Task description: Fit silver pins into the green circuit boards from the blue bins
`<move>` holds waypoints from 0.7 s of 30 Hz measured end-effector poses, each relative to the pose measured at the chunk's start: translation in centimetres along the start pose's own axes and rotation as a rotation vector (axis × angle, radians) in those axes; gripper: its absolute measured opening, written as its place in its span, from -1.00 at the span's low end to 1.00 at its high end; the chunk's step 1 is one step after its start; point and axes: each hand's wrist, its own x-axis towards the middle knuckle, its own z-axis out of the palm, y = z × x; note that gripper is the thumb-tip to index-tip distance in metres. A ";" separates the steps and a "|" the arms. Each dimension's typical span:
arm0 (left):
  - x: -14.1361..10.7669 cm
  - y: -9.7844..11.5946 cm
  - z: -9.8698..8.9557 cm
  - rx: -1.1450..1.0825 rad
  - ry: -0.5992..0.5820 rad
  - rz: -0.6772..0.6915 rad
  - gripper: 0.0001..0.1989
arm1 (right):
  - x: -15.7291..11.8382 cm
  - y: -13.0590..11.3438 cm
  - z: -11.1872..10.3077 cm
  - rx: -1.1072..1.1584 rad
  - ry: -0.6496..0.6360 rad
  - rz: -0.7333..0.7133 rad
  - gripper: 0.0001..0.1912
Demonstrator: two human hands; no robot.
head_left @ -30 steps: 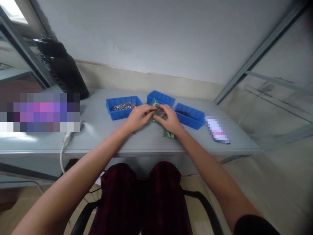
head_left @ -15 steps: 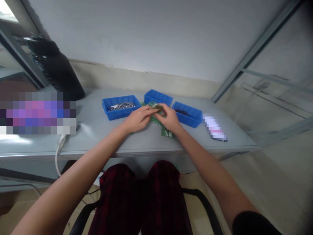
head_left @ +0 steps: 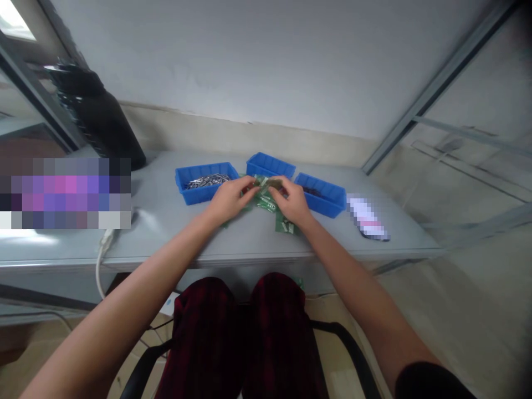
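My left hand (head_left: 235,195) and my right hand (head_left: 291,198) pinch a small green plastic bag (head_left: 262,185) between them, one at each side, above the desk. Beneath it lie more green bags (head_left: 266,204) with small pale pieces showing through. Another green bag (head_left: 286,224) rests on the desk under my right wrist. Left of my left hand stands a blue bin (head_left: 203,194) holding many thin metal pieces, like screws or pins. Beyond my hands is a second blue bin (head_left: 270,165), its contents hidden. A third blue bin (head_left: 324,205), with dark small parts, is beside my right hand.
A large black bottle (head_left: 97,116) stands at the back left, near a blurred-out colourful patch (head_left: 68,191). A white cable (head_left: 100,266) hangs over the front edge of the grey desk (head_left: 166,233). A phone-like object (head_left: 368,217), blurred, lies at the right.
My hands, which were close together with fingers touching, have drawn slightly apart, and the green bag now shows between them. The view has shifted slightly.
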 end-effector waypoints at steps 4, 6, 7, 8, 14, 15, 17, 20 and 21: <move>-0.1 0.1 -0.1 0.018 0.040 -0.008 -0.84 | 0.1 0.0 0.0 -0.014 0.026 0.019 -0.82; -0.1 0.1 -0.1 0.026 0.050 -0.010 -0.83 | 0.1 0.1 0.1 -0.024 0.038 0.035 -0.83; -0.1 0.1 -0.1 0.030 0.054 -0.012 -0.83 | 0.1 0.1 0.1 -0.030 0.043 0.037 -0.82; -0.1 0.1 -0.1 0.034 0.058 -0.013 -0.82 | 0.1 0.1 0.1 -0.035 0.046 0.035 -0.81; -0.2 0.1 -0.1 0.055 0.047 0.014 -0.82 | 0.1 0.4 0.2 -0.053 0.035 0.039 -0.73; -0.2 0.1 -0.1 0.054 0.041 0.022 -0.82 | 0.1 0.4 0.2 -0.054 0.032 0.043 -0.73; -0.2 0.1 -0.1 0.052 0.035 0.030 -0.84 | 0.1 0.5 0.2 -0.044 0.025 0.037 -0.74; -0.3 0.1 0.0 0.057 0.038 0.035 -0.85 | 0.1 0.6 0.2 -0.041 0.018 0.026 -0.77; -0.3 0.1 0.0 0.059 0.038 0.040 -0.84 | 0.1 0.7 0.3 -0.050 0.021 0.024 -0.76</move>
